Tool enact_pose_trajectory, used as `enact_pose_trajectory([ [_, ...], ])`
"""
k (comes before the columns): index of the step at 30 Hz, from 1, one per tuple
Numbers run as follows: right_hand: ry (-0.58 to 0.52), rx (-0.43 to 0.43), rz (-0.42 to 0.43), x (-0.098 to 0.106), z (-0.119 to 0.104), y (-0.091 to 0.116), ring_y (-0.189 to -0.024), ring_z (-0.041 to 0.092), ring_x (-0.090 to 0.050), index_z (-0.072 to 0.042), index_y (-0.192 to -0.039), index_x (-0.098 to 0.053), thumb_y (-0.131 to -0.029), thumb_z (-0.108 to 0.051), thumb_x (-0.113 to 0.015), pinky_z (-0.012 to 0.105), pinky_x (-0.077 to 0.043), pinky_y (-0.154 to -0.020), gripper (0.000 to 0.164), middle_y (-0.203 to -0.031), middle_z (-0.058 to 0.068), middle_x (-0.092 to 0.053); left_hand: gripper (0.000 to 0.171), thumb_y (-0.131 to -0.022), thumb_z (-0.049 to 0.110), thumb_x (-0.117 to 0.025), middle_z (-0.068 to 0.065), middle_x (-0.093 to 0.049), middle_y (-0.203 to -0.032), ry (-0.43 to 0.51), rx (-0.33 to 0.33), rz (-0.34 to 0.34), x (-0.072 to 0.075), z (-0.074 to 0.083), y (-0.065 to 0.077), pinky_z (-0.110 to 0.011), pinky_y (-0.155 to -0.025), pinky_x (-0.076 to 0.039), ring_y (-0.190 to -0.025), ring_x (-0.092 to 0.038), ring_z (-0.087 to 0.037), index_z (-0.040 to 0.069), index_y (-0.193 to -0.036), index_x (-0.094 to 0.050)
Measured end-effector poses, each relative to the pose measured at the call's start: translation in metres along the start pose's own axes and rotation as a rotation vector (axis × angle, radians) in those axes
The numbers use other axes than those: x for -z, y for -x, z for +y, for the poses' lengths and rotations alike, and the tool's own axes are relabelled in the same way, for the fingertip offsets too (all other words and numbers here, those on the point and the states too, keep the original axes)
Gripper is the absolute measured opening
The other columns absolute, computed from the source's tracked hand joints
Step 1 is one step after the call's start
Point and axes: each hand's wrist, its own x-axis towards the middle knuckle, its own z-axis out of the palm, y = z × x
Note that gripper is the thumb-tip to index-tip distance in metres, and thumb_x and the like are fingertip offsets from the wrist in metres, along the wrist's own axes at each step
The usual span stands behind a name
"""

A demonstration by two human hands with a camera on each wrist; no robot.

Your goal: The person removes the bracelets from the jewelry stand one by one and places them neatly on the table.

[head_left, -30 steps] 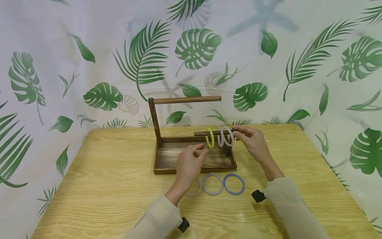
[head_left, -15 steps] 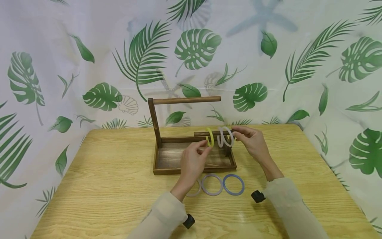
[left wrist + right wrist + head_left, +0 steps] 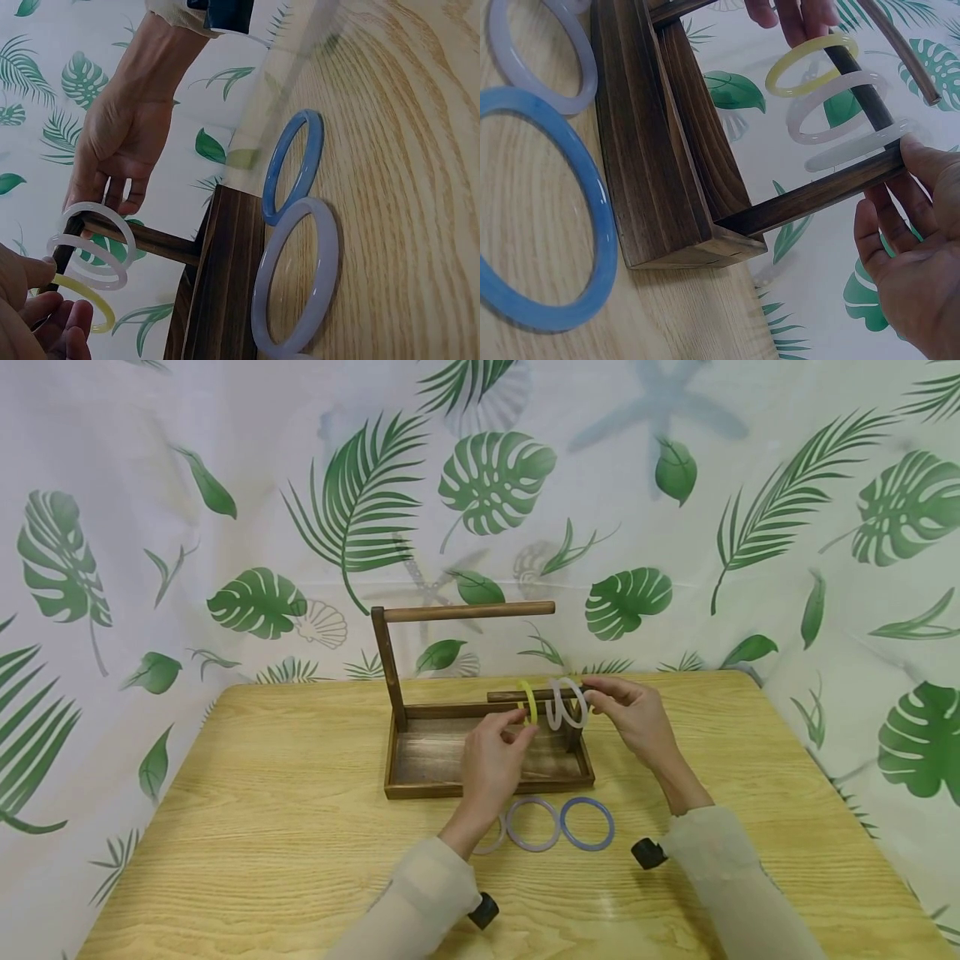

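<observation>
A dark wooden bangle stand (image 3: pixel 420 791) has a lower rod (image 3: pixel 504 697) carrying three bangles. My left hand (image 3: pixel 491 764) pinches the yellow bangle (image 3: pixel 780 84) between thumb and fingers, nearest the rod's free end. Beside it hang a pale lilac bangle (image 3: pixel 798 124) and a white bangle (image 3: pixel 855 148), close to the post. At the corner where post and rod meet, my right hand (image 3: pixel 637 714) grips the stand, thumb near the white bangle. In the left wrist view, right fingertips are partly hidden behind that corner.
In front of the stand lie a blue bangle (image 3: pixel 588 824), a lavender bangle (image 3: pixel 533 824) and a pale bangle (image 3: pixel 491 846) partly covered by the left arm. An upper rod (image 3: pixel 472 612) juts rightward from the tall left post (image 3: pixel 387 660). A leaf-patterned cloth hangs behind.
My left hand has moved right and slightly up to the yellow bangle and now pinches it. The right hand stays at the stand's corner.
</observation>
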Motion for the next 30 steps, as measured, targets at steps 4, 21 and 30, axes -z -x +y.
enact_pose_trajectory([
  [4, 0.001, 0.005, -0.001, -0.001, 0.000, -0.001, -0.088, 0.020, -0.065, 0.004, -0.127, -0.070, -0.102, -0.017, -0.069, 0.022, -0.054, -0.076, 0.033, -0.102, -0.012, -0.074, 0.028, -0.094, 0.023, -0.079, -0.005, -0.075, -0.109, 0.015, 0.005, 0.011, -0.003, 0.000, 0.000, -0.021, -0.054, -0.047, -0.073, -0.063, -0.005, 0.008, -0.118, -0.078],
  [21, -0.009, 0.005, -0.002, 0.000, -0.001, 0.000, -0.091, 0.018, -0.065, 0.006, -0.129, -0.068, -0.102, -0.012, -0.068, 0.020, -0.054, -0.077, 0.033, -0.106, -0.013, -0.073, 0.027, -0.090, 0.031, -0.082, -0.001, -0.074, -0.093, -0.069, 0.031, 0.083, -0.013, 0.004, -0.004, -0.025, -0.055, -0.046, -0.073, -0.064, -0.008, 0.014, -0.111, -0.081],
  [30, -0.005, 0.010, -0.008, 0.000, 0.000, 0.000, -0.091, 0.018, -0.065, 0.012, -0.129, -0.065, -0.103, -0.006, -0.064, 0.019, -0.053, -0.077, 0.032, -0.107, -0.011, -0.074, 0.023, -0.089, 0.029, -0.083, 0.004, -0.075, -0.095, -0.076, 0.031, 0.118, -0.016, 0.005, -0.006, -0.026, -0.054, -0.048, -0.074, -0.067, -0.008, 0.015, -0.107, -0.082],
])
